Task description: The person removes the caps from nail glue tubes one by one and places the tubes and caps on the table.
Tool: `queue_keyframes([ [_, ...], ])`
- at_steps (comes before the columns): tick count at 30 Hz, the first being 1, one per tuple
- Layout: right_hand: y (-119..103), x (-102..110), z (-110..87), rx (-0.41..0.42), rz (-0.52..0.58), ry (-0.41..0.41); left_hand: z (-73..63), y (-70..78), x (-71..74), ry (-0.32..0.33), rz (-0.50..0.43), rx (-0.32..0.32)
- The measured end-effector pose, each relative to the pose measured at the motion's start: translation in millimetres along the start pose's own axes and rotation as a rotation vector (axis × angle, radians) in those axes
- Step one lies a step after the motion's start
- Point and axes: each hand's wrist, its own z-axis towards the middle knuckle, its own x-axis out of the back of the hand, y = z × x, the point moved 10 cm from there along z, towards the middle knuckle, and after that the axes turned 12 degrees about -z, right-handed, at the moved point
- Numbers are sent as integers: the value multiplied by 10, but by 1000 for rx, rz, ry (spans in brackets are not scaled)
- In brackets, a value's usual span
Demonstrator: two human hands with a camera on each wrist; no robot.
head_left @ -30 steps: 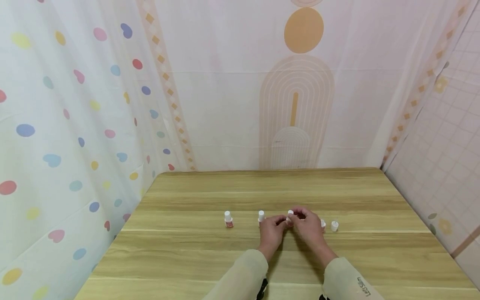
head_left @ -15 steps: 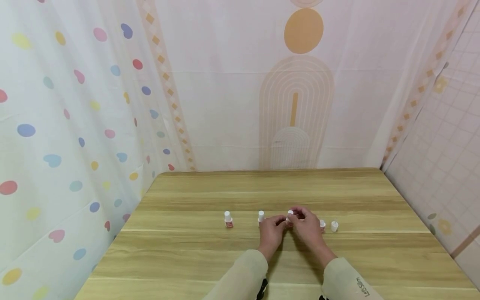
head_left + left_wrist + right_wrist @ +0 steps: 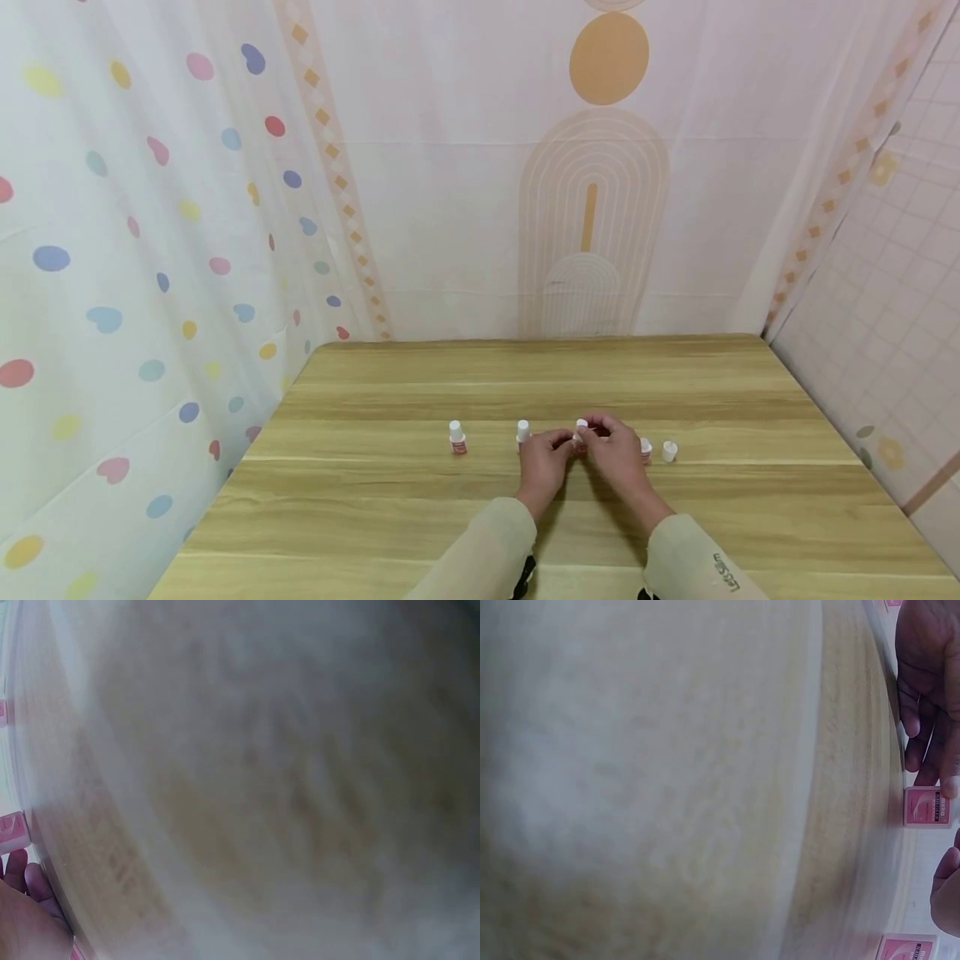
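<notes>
Small bottle (image 3: 928,807) with pink label is held upright between the two hands. Its body is pinched by the left hand (image 3: 545,467), thumb on the label side, other fingers slack; its white cap (image 3: 582,424) is pinched between thumb and index finger of the right hand (image 3: 617,454). Whether the base is touching the table (image 3: 360,500) cannot be told.

Left of the grip, just past the left hand, a second bottle (image 3: 523,428) is partly hidden, cap on; farther left, well apart, a third bottle (image 3: 458,442) is stood, also capped. Right of the grip, just beyond the right hand, a fourth bottle (image 3: 646,452) is half covered; no tall cap is seen on it. Loose cap (image 3: 670,452) is set just right of that one, probably its own.

Step in hand, as judged: the gripped cap is being worked on its bottle; turning direction, on or off, cannot be told. For the next move, the body needs to be kept firm by the left hand while the cap is twisted by the right fingertips, without the fourth bottle being knocked.
</notes>
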Motion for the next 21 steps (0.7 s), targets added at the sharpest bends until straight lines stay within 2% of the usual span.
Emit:
queue_keyframes([
  [7, -23, -1, 6, 14, 18, 17, 3, 6, 4, 4, -4, -4],
  [14, 41, -5, 8, -46, 29, 9, 0, 15, 18, 17, -8, -2],
  [21, 21, -6, 11, -26, 12, 0, -9, 27, 10, 8, -5, -4],
])
